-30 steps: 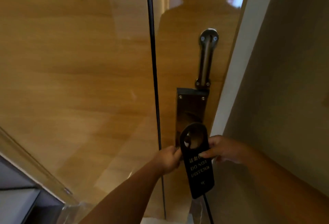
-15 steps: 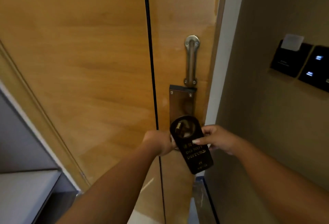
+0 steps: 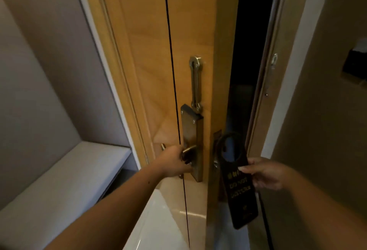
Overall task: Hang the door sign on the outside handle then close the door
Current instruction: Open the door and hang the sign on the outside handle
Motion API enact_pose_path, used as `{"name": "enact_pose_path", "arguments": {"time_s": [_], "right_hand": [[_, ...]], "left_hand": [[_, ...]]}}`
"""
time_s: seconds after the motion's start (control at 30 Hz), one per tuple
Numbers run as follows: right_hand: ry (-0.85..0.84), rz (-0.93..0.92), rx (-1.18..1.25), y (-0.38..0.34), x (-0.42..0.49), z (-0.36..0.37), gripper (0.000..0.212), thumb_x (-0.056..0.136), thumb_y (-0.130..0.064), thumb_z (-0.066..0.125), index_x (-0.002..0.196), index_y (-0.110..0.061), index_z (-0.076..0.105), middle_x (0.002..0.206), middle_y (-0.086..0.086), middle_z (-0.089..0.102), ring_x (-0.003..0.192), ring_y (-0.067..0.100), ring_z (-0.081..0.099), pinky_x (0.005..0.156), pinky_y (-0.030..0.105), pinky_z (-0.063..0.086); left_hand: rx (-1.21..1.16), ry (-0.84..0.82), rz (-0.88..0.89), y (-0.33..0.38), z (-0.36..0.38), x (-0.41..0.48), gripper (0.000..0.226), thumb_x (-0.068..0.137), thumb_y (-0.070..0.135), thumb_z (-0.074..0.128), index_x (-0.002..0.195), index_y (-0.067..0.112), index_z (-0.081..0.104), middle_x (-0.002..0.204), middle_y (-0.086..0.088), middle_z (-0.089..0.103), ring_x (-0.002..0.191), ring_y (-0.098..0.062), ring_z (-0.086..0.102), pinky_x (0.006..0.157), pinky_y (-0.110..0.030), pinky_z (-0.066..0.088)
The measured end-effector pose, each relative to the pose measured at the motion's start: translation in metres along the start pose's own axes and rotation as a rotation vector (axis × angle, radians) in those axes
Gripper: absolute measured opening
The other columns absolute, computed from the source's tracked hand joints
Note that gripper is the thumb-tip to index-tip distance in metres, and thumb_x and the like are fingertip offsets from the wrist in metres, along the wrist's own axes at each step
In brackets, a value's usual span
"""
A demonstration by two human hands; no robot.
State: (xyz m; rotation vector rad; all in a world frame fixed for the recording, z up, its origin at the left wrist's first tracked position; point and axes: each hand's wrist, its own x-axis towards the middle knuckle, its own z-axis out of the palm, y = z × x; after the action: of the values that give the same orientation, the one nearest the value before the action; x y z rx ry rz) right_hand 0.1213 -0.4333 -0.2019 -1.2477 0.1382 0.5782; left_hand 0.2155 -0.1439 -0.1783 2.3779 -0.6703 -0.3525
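The door [image 3: 190,31] now stands ajar, shut a moment ago; left hand [image 3: 175,162] clamped on inside lever [image 3: 188,149]; right hand [image 3: 266,173] pinches door sign [image 3: 238,188] beside the door's edge, outside handle reachable.

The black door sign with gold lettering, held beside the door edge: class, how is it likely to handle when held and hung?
The flat black door sign with gold lettering probably stays stiff: pinched at one edge by the right hand, it shows no droop. It is likely light, since fingertips alone carry it. Its open-topped loop may snag or swing on a handle.
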Motion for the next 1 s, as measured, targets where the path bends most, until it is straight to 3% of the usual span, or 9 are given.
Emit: {"name": "enact_pose_path", "arguments": {"time_s": [0.1, 0.17, 0.33, 0.5, 0.63, 0.7, 0.8, 0.9, 1.0], "right_hand": [[-0.033, 0.063, -0.125, -0.004, 0.022, 0.025, 0.026, 0.074, -0.004, 0.067, 0.100, -0.006, 0.067, 0.079, 0.009, 0.072, 0.066, 0.018, 0.069, 0.044, 0.021, 0.052], [-0.058, 0.100, -0.274, -0.006, 0.042, 0.043, 0.039, 0.069, -0.010, 0.072, 0.108, -0.008, 0.065, 0.081, 0.006, 0.071, 0.066, 0.015, 0.067, 0.042, 0.020, 0.049], [-0.191, 0.152, -0.443, -0.002, 0.089, 0.090, 0.033, 0.067, -0.014, 0.072, 0.100, -0.012, 0.067, 0.077, 0.003, 0.071, 0.064, 0.013, 0.066, 0.041, 0.019, 0.045], [-0.223, 0.082, -0.449, -0.001, 0.128, 0.133, 0.034, 0.064, -0.021, 0.075, 0.094, -0.010, 0.066, 0.076, 0.004, 0.070, 0.066, 0.019, 0.063, 0.046, 0.023, 0.040], [-0.158, 0.048, -0.511, 0.000, 0.156, 0.165, 0.032, 0.068, -0.049, 0.067, 0.084, -0.022, 0.066, 0.070, -0.003, 0.061, 0.058, 0.011, 0.052, 0.043, 0.020, 0.037], [-0.117, 0.031, -0.574, 0.002, 0.168, 0.180, 0.035, 0.072, -0.055, 0.063, 0.086, -0.023, 0.065, 0.073, -0.004, 0.060, 0.059, 0.009, 0.052, 0.044, 0.019, 0.039], [-0.068, 0.021, -0.650, 0.003, 0.187, 0.198, 0.034, 0.078, -0.057, 0.058, 0.088, -0.025, 0.064, 0.078, -0.003, 0.057, 0.064, 0.010, 0.051, 0.042, 0.018, 0.039], [-0.006, 0.006, -0.728, 0.004, 0.209, 0.212, 0.035, 0.081, -0.058, 0.053, 0.085, -0.025, 0.064, 0.073, -0.001, 0.056, 0.062, 0.012, 0.051, 0.043, 0.020, 0.037], [0.021, 0.044, -0.832, 0.006, 0.229, 0.224, 0.040, 0.084, -0.060, 0.046, 0.087, -0.023, 0.062, 0.072, -0.001, 0.055, 0.062, 0.013, 0.049, 0.044, 0.022, 0.035]], "left_hand": [[-0.057, 0.057, -0.081, -0.022, -0.016, -0.042, 0.028, 0.069, 0.028, 0.074, 0.090, 0.032, 0.057, 0.091, 0.003, 0.063, 0.082, -0.008, 0.061, 0.068, -0.025, 0.054], [-0.090, 0.098, -0.158, -0.036, -0.029, -0.068, 0.028, 0.070, 0.026, 0.074, 0.085, 0.037, 0.054, 0.089, 0.007, 0.062, 0.080, -0.008, 0.062, 0.063, -0.020, 0.050], [-0.142, 0.209, -0.385, -0.064, -0.058, -0.123, 0.026, 0.072, 0.020, 0.072, 0.096, 0.024, 0.062, 0.092, -0.003, 0.068, 0.075, -0.017, 0.069, 0.067, -0.033, 0.060], [-0.104, 0.300, -0.510, -0.085, -0.082, -0.165, 0.039, 0.075, 0.013, 0.069, 0.110, 0.024, 0.055, 0.103, 0.001, 0.062, 0.091, -0.021, 0.062, 0.082, -0.038, 0.055], [-0.130, 0.403, -0.555, -0.094, -0.092, -0.188, 0.015, 0.082, 0.014, 0.060, 0.086, 0.026, 0.052, 0.091, 0.005, 0.054, 0.093, -0.019, 0.054, 0.082, -0.034, 0.046], [-0.153, 0.456, -0.600, -0.099, -0.097, -0.196, 0.026, 0.085, 0.002, 0.053, 0.073, 0.024, 0.051, 0.084, 0.000, 0.054, 0.091, -0.025, 0.054, 0.073, -0.032, 0.045], [-0.217, 0.576, -0.717, -0.110, -0.106, -0.210, 0.036, 0.085, -0.011, 0.046, 0.064, 0.017, 0.047, 0.095, -0.029, 0.057, 0.098, -0.045, 0.054, 0.086, -0.051, 0.044], [-0.347, 0.763, -0.797, -0.124, -0.112, -0.226, 0.024, 0.084, -0.007, 0.050, 0.070, 0.010, 0.059, 0.081, -0.014, 0.062, 0.086, -0.034, 0.060, 0.081, -0.046, 0.049], [-0.702, 1.030, -0.801, -0.129, -0.113, -0.237, 0.022, 0.091, 0.008, 0.044, 0.084, 0.008, 0.065, 0.085, -0.013, 0.066, 0.081, -0.027, 0.062, 0.080, -0.043, 0.052]]}}
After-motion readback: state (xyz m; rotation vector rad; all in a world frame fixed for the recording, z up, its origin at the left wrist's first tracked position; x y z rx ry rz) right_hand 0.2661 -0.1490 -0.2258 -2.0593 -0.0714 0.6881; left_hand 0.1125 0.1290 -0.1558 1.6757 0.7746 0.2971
